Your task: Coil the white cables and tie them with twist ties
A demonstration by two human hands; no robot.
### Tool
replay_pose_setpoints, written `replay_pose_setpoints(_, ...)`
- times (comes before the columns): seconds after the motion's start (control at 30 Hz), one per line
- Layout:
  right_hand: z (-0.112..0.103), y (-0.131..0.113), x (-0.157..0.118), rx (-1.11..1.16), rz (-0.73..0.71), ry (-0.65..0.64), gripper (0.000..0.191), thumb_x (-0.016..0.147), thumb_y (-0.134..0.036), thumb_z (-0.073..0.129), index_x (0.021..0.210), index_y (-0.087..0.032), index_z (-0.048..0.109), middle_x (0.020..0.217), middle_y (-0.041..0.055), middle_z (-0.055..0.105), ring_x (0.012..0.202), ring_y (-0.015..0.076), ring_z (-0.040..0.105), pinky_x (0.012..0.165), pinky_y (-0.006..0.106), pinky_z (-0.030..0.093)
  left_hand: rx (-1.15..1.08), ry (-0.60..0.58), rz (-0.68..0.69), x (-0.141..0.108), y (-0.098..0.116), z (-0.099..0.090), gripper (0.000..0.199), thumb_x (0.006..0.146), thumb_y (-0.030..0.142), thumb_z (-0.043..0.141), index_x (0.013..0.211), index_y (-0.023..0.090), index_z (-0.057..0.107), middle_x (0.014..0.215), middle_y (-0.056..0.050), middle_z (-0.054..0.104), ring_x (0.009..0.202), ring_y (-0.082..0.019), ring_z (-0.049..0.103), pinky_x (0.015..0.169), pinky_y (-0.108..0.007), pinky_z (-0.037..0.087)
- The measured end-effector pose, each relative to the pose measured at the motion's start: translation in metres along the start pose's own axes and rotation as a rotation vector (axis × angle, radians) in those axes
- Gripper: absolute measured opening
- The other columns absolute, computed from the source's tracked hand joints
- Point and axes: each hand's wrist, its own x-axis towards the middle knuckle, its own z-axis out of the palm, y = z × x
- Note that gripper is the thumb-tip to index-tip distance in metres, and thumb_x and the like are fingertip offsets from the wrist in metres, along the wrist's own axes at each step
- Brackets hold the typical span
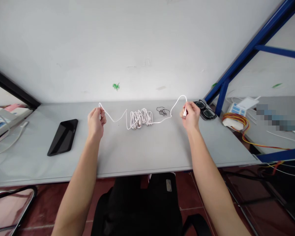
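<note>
A white USB cable (pixel 141 118) lies in a folded bundle at the middle of the grey table, its two ends running out to either side. My left hand (pixel 96 120) is closed around one end, raised a little at the left; most of that plug is hidden by the fingers. At the right, my right hand (pixel 190 114) pinches the other end, with a white connector showing between thumb and fingers. Several thin black twist ties (pixel 163 111) lie just right of the bundle.
A black smartphone (pixel 63 137) lies on the grey table (pixel 142 154) at the left. Black-framed glasses (pixel 207 112) rest beyond my right hand, near a blue metal frame (pixel 222 95). Red and yellow wires (pixel 247 129) and power strips (pixel 238 108) are farther right. A white wall (pixel 142 49) stands behind.
</note>
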Motion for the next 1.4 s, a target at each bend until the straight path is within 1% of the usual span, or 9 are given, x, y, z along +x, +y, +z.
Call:
replay_pose_setpoints(0.27, 0.002, -0.001, -0.005, 0.054, 0.056, -0.105, 0.044, 0.069, -0.050, 0.080, 0.059, -0.019, 0.051, 0.049, -0.0061, 0.039, 0.043, 0.0046, 0.031, 0.040, 0.020, 0.024, 0.011, 0.012, 0.007, 0.001, 0.000, -0.002, 0.015, 0.077, 0.028, 0.064, 0.069, 0.016, 0.063, 0.057, 0.003, 0.036, 0.046, -0.005, 0.030, 0.041, -0.019, 0.025)
replay_pose_setpoints(0.4, 0.003, -0.006, -0.008, 0.061, 0.105, -0.179, 0.041, 0.071, -0.051, 0.078, 0.062, -0.020, 0.053, 0.047, -0.0060, 0.041, 0.041, 0.0053, 0.032, 0.041, 0.021, 0.027, -0.129, -0.100, -0.121, 0.000, 0.003, -0.002, 0.013, 0.076, 0.027, 0.069, 0.073, 0.014, 0.066, 0.063, 0.001, 0.042, 0.051, -0.005, 0.037, 0.042, -0.017, 0.031)
replay_pose_setpoints(0.5, 0.003, -0.011, -0.009, 0.105, 0.123, -0.200, 0.039, 0.072, -0.050, 0.078, 0.065, -0.020, 0.054, 0.047, -0.0062, 0.043, 0.040, 0.0052, 0.033, 0.040, 0.021, 0.027, -0.232, -0.175, -0.192, -0.002, 0.008, 0.000, 0.016, 0.077, 0.026, 0.072, 0.070, 0.015, 0.063, 0.066, 0.000, 0.044, 0.051, -0.004, 0.039, 0.040, -0.015, 0.030)
replay_pose_setpoints(0.7, 0.000, -0.018, -0.006, 0.198, 0.118, -0.126, 0.036, 0.080, -0.046, 0.071, 0.064, -0.020, 0.052, 0.043, -0.0089, 0.032, 0.034, 0.0038, 0.023, 0.035, 0.020, 0.020, -0.380, -0.140, -0.151, -0.004, 0.023, 0.002, 0.020, 0.089, 0.026, 0.062, 0.071, 0.018, 0.059, 0.060, 0.003, 0.036, 0.043, -0.003, 0.025, 0.034, -0.012, 0.025)
replay_pose_setpoints(0.9, -0.002, -0.018, -0.003, 0.240, 0.030, -0.010, 0.036, 0.076, -0.045, 0.073, 0.063, -0.019, 0.053, 0.042, -0.0089, 0.032, 0.035, 0.0035, 0.020, 0.034, 0.020, 0.016, -0.555, -0.093, -0.046, -0.002, 0.026, -0.006, 0.017, 0.094, 0.024, 0.057, 0.078, 0.018, 0.058, 0.059, 0.004, 0.034, 0.043, -0.003, 0.022, 0.036, -0.010, 0.026)
replay_pose_setpoints(1.03, -0.005, -0.016, 0.000, 0.210, -0.040, 0.071, 0.036, 0.075, -0.046, 0.074, 0.062, -0.020, 0.053, 0.043, -0.0087, 0.033, 0.036, 0.0038, 0.023, 0.035, 0.021, 0.017, -0.535, -0.075, -0.026, 0.001, 0.025, -0.011, 0.017, 0.093, 0.026, 0.058, 0.078, 0.019, 0.055, 0.060, 0.004, 0.036, 0.045, -0.004, 0.025, 0.037, -0.012, 0.029)
replay_pose_setpoints(1.2, -0.009, -0.011, 0.005, 0.179, -0.136, 0.152, 0.038, 0.075, -0.051, 0.074, 0.065, -0.020, 0.054, 0.044, -0.0094, 0.029, 0.036, 0.0046, 0.025, 0.036, 0.022, 0.019, -0.536, -0.005, -0.008, 0.004, 0.023, -0.018, 0.017, 0.092, 0.026, 0.059, 0.077, 0.020, 0.053, 0.057, 0.005, 0.037, 0.042, -0.004, 0.021, 0.035, -0.014, 0.025)
replay_pose_setpoints(1.3, -0.009, -0.009, 0.006, 0.153, -0.148, 0.146, 0.040, 0.075, -0.055, 0.073, 0.066, -0.021, 0.054, 0.045, -0.0094, 0.030, 0.036, 0.0049, 0.027, 0.037, 0.022, 0.020, -0.497, 0.000, 0.008, 0.006, 0.021, -0.020, 0.017, 0.090, 0.029, 0.063, 0.078, 0.020, 0.055, 0.057, 0.005, 0.038, 0.042, -0.004, 0.022, 0.035, -0.014, 0.025)
replay_pose_setpoints(1.4, -0.007, -0.011, 0.003, 0.159, -0.123, 0.088, 0.036, 0.074, -0.053, 0.074, 0.071, -0.021, 0.058, 0.045, -0.0100, 0.030, 0.036, 0.0046, 0.027, 0.037, 0.022, 0.021, -0.439, 0.007, 0.041, 0.006, 0.018, -0.016, 0.020, 0.081, 0.035, 0.073, 0.079, 0.021, 0.059, 0.056, 0.006, 0.040, 0.042, -0.003, 0.026, 0.035, -0.015, 0.025)
